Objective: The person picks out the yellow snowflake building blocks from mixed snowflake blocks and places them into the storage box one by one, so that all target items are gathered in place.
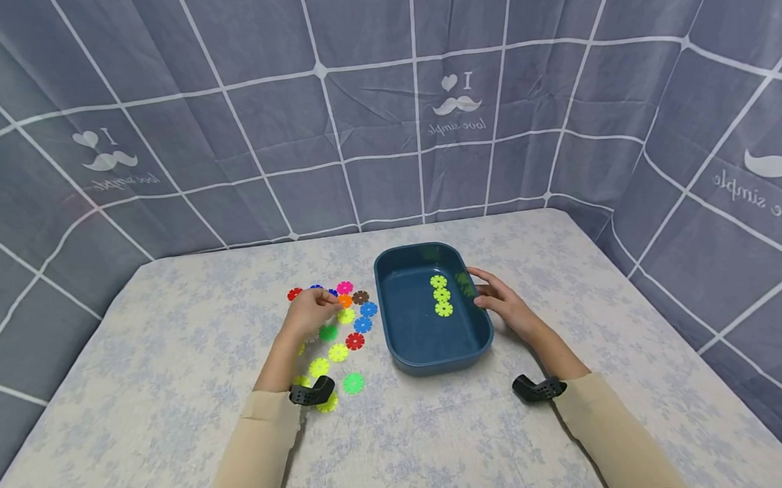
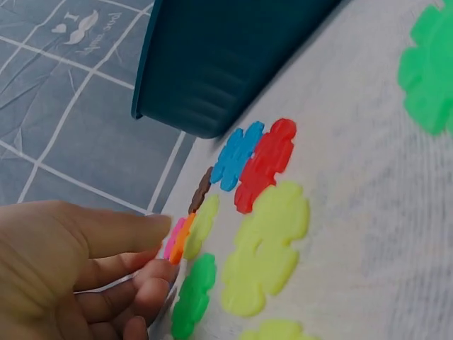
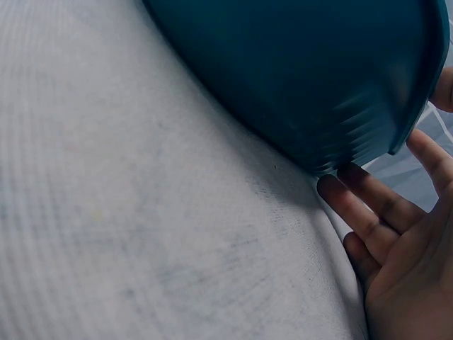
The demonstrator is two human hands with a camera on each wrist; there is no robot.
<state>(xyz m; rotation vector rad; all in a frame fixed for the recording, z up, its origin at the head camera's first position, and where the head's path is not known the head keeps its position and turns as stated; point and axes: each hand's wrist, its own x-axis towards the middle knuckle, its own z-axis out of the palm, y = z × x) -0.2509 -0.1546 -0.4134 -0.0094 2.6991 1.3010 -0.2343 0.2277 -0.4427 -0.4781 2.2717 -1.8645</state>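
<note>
Hanging behind: one grey-blue curtain (image 1: 372, 114) with white lines.
Table: one, under a pale patterned cloth (image 1: 174, 370).
Tray: one dark teal tray (image 1: 407, 323), the sole container; three yellow-green discs (image 1: 442, 294) lay inside in a row.
Sleeves: two, tan (image 1: 252, 450).
Hands: two, well apart. The right hand (image 1: 510, 313) rested extended fingers against the tray's outer right side. The left hand (image 1: 307, 314) bent its thumb and fingers near one orange disc (image 1: 346, 301); whether they pinched anything, I could not tell.
Wristbands: two, black (image 1: 314, 391).
Loose discs: all left of the tray, some partly hidden by the left hand. Countable were two light blue discs (image 1: 363, 324), two dark blue, two red (image 1: 354, 341), two green (image 1: 354, 383), one pink (image 1: 345, 287), one brown (image 1: 360, 297) and at least five yellow (image 1: 338, 352).
</note>
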